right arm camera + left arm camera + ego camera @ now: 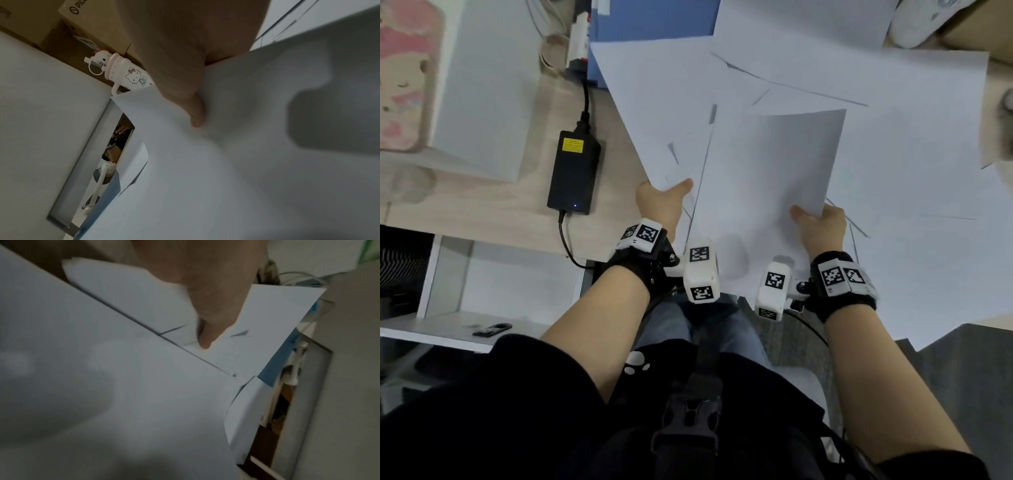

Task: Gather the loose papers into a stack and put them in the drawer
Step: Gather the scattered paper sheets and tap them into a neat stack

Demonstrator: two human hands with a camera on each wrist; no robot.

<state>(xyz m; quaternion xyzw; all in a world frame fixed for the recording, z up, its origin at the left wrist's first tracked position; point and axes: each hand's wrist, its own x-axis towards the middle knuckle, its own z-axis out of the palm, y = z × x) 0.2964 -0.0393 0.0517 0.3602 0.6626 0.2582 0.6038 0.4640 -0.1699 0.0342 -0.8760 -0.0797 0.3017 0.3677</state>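
Note:
Several loose white papers [808, 85] lie spread and overlapping across the desk. My right hand [820, 224] pinches the near right edge of one sheet [767, 178] that is lifted above the others, thumb on top. My left hand [662, 202] pinches the near corner of another sheet [654, 113] at the left of the pile, thumb on top. In the left wrist view my thumb [207, 318] presses on paper [123, 386]. In the right wrist view my thumb [195, 110] lies on the lifted sheet [226, 162]. An open white drawer [493, 284] sits below the desk edge at the left.
A black power adapter [573, 173] with its cable lies on the desk left of the papers. A white box [482, 85] stands at the far left. A blue folder [650, 20] is under the papers. A small dark object [491, 329] rests in the drawer. A cartoon-cat cup [127, 73] stands by a cardboard box.

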